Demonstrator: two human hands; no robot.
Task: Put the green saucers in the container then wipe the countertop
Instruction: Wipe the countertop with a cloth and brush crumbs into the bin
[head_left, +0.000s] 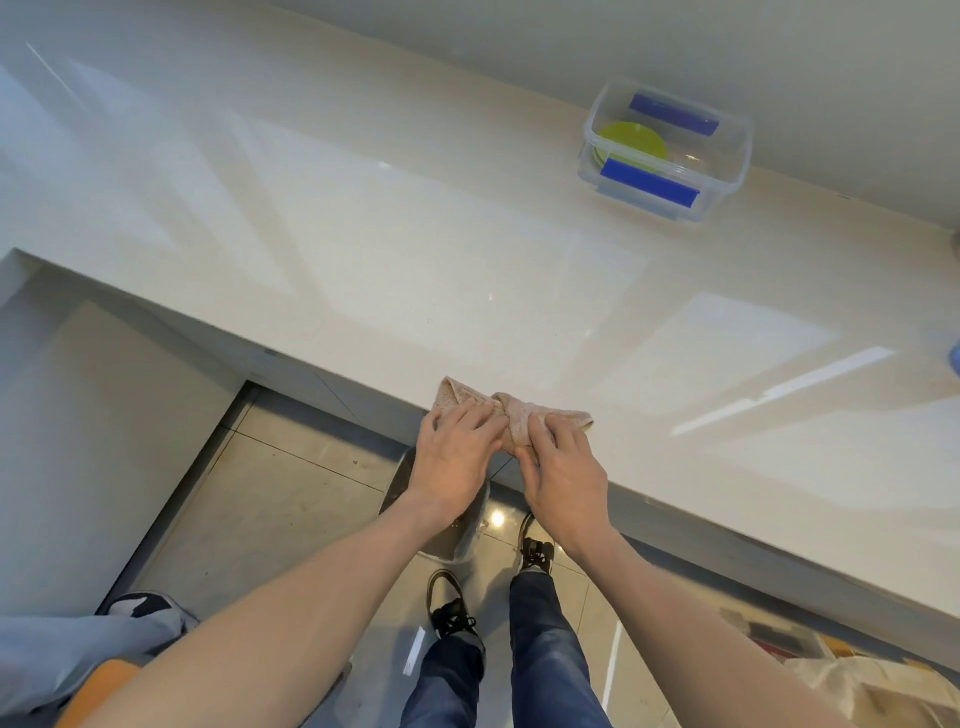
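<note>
A: Beige and glossy, the surface (467, 249) runs from nine o'clock down toward four o'clock, with window light reflected across it.

B: And the cloth?

A: A tan cloth (511, 415) lies bunched at the near edge of the surface, around six o'clock. Both hands are on it.

B: How do the hands sit?

A: The left hand (457, 457) lies over the cloth's left end, fingers laid fairly flat and close together, pressing down on it. The right hand (563, 467) is on the right part, fingers bent and gathering the fabric, pinching a fold of it.

B: Where are the green saucers?

A: The green saucers (631, 143) are stacked inside the container (727, 171), a clear plastic box with blue clips on its long sides, far off at one o'clock, close to the wall. It is well apart from the cloth.

B: Anything else?

A: Below the surface edge, the tiled floor (280, 499) shows, with a round bin (467, 535) just under the left wrist, and the person's dark shoes (449, 608) and blue jeans (545, 660) at six o'clock. A second person's shoe (143, 605) and pale trouser leg sit at eight o'clock
</note>
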